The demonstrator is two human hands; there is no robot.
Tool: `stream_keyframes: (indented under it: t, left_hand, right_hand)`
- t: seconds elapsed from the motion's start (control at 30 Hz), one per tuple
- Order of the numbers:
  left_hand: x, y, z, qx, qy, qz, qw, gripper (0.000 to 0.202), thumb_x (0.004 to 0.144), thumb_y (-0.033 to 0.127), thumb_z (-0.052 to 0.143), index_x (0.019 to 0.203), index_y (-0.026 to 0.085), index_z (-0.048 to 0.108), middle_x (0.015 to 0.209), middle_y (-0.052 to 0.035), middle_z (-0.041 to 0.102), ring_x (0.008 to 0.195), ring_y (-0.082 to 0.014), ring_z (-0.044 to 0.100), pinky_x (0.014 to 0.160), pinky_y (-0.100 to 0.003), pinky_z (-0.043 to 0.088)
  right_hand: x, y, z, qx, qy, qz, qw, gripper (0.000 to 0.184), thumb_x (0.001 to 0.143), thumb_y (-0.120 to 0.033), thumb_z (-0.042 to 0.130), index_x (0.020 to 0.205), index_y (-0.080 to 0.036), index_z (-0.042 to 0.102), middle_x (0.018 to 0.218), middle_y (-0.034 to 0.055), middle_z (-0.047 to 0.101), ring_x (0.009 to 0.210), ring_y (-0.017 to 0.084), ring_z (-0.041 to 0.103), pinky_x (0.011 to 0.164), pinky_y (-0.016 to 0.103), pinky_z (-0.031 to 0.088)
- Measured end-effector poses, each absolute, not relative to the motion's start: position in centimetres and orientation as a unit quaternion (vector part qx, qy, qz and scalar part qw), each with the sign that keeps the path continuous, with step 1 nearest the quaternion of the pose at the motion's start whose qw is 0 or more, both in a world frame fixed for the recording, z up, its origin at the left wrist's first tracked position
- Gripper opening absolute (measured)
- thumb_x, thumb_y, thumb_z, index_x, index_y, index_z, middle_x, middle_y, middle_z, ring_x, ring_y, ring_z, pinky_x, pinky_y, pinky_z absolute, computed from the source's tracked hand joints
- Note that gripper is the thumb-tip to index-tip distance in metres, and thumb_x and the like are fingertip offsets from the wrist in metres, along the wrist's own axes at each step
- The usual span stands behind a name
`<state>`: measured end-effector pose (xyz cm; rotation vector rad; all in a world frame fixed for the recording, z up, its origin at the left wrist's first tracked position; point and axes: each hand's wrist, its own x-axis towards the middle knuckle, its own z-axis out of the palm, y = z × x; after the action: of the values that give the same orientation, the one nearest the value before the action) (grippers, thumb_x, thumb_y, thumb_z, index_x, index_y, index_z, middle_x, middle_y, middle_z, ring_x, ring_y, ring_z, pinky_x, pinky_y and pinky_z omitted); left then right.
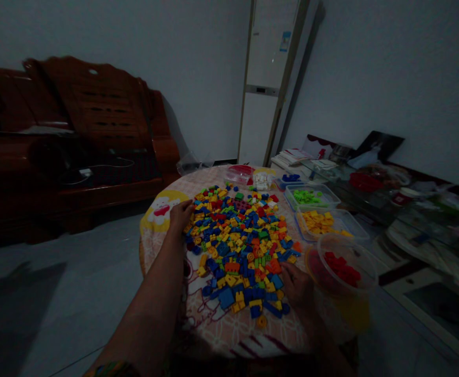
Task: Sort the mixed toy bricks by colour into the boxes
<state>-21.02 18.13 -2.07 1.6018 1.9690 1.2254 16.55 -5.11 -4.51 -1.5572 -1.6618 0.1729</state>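
A wide heap of mixed toy building bricks in blue, yellow, orange, red and green covers the middle of the round table. My left hand rests at the heap's left edge, its fingers stretched loosely towards the bricks and no brick visible in it. At the near right side of the heap is my right hand, fingers bent and drawn together. Its fingertips are beside an orange brick; whatever they pinch is too dark and small to make out.
Along the table's right side stand a round tub with red bricks, a box with yellow ones and another box with green ones. White pieces lie at the back. A cluttered glass table stands right, a wooden bench left.
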Motion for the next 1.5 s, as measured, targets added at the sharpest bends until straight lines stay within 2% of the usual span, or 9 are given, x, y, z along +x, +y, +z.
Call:
stream_keyframes:
  t: [0.17, 0.37, 0.6, 0.87, 1.0, 1.17, 1.37, 1.43, 1.5]
  left_hand:
    - [-21.0, 18.3, -2.2, 0.552, 0.695, 0.429, 0.17, 0.038, 0.082, 0.024, 0.057, 0.115, 0.012, 0.073, 0.121, -0.0132, 0.071, 0.116, -0.0275, 0.065, 0.104, -0.038, 0.047]
    - [-21.1, 18.2, -2.0, 0.543, 0.693, 0.444, 0.168, 0.035, 0.08, 0.024, 0.058, 0.109, 0.017, 0.076, 0.114, -0.0081, 0.075, 0.113, -0.0275, 0.066, 0.101, -0.037, 0.049]
    - [-21.1, 18.2, -2.3, 0.547, 0.69, 0.443, 0.169, 0.036, 0.081, 0.024, 0.057, 0.111, 0.015, 0.075, 0.118, -0.0105, 0.073, 0.114, -0.0279, 0.066, 0.102, -0.037, 0.049]
    - [-21.1, 18.3, -2.4, 0.528, 0.698, 0.449, 0.179, 0.036, 0.079, 0.025, 0.057, 0.109, 0.018, 0.076, 0.113, -0.0065, 0.075, 0.112, -0.0258, 0.066, 0.1, -0.035, 0.05]
    - [-21.1, 18.3, -2.5, 0.519, 0.704, 0.452, 0.177, 0.037, 0.08, 0.025, 0.057, 0.11, 0.015, 0.076, 0.113, -0.009, 0.075, 0.108, -0.0258, 0.068, 0.097, -0.035, 0.051]
    - [-21.0, 18.0, -2.3, 0.526, 0.701, 0.453, 0.165, 0.034, 0.079, 0.022, 0.057, 0.107, 0.016, 0.077, 0.112, -0.0087, 0.075, 0.108, -0.0262, 0.067, 0.098, -0.036, 0.05]
    - [-20.9, 17.7, -2.1, 0.525, 0.702, 0.449, 0.172, 0.036, 0.081, 0.023, 0.056, 0.109, 0.015, 0.076, 0.112, -0.0092, 0.075, 0.11, -0.0256, 0.067, 0.098, -0.034, 0.05]
    - [-21.0, 17.7, -2.1, 0.524, 0.705, 0.445, 0.174, 0.036, 0.082, 0.023, 0.055, 0.11, 0.015, 0.076, 0.113, -0.0092, 0.075, 0.11, -0.0254, 0.067, 0.098, -0.034, 0.05]
    - [-21.0, 17.7, -2.2, 0.527, 0.708, 0.437, 0.174, 0.037, 0.083, 0.023, 0.055, 0.111, 0.015, 0.075, 0.114, -0.0096, 0.074, 0.11, -0.0256, 0.067, 0.099, -0.034, 0.05]
  right_hand:
    - [16.6, -5.1, -4.5, -0.624, -0.658, 0.075, 0.414, 0.037, 0.094, -0.037, 0.045, 0.098, -0.017, 0.077, 0.089, 0.0101, 0.079, 0.078, 0.022, 0.075, 0.069, 0.028, 0.057]
    - [16.5, -5.1, -4.5, -0.63, -0.654, 0.09, 0.409, 0.038, 0.095, -0.036, 0.044, 0.099, -0.017, 0.076, 0.088, 0.0094, 0.078, 0.077, 0.021, 0.075, 0.067, 0.027, 0.056]
    - [16.6, -5.2, -4.4, -0.627, -0.658, 0.09, 0.408, 0.037, 0.094, -0.035, 0.044, 0.098, -0.017, 0.077, 0.089, 0.0089, 0.079, 0.077, 0.021, 0.075, 0.067, 0.026, 0.056]
    - [16.8, -5.0, -4.4, -0.625, -0.651, 0.099, 0.42, 0.036, 0.093, -0.038, 0.047, 0.097, -0.018, 0.077, 0.088, 0.0096, 0.079, 0.076, 0.023, 0.075, 0.066, 0.028, 0.057]
    - [17.0, -5.1, -4.1, -0.624, -0.637, 0.122, 0.435, 0.035, 0.091, -0.04, 0.051, 0.092, -0.018, 0.078, 0.086, 0.0096, 0.079, 0.073, 0.023, 0.075, 0.066, 0.029, 0.058]
    - [15.6, -3.1, -0.2, -0.602, -0.635, 0.133, 0.466, 0.034, 0.089, -0.04, 0.054, 0.096, -0.017, 0.078, 0.091, 0.0097, 0.079, 0.08, 0.023, 0.074, 0.074, 0.031, 0.058]
    - [12.4, 7.7, 6.1, -0.561, -0.617, 0.105, 0.541, 0.036, 0.089, -0.035, 0.051, 0.097, -0.011, 0.077, 0.073, 0.0056, 0.074, 0.064, 0.019, 0.067, 0.062, 0.027, 0.051]
    - [11.4, 12.1, 7.2, -0.575, -0.629, 0.079, 0.517, 0.036, 0.089, -0.029, 0.048, 0.095, -0.008, 0.077, 0.077, 0.0083, 0.075, 0.07, 0.02, 0.068, 0.066, 0.028, 0.051]
    - [10.4, 15.9, 7.8, -0.622, -0.663, 0.025, 0.416, 0.038, 0.092, -0.024, 0.043, 0.102, -0.006, 0.076, 0.086, 0.0117, 0.076, 0.08, 0.022, 0.07, 0.073, 0.029, 0.051]
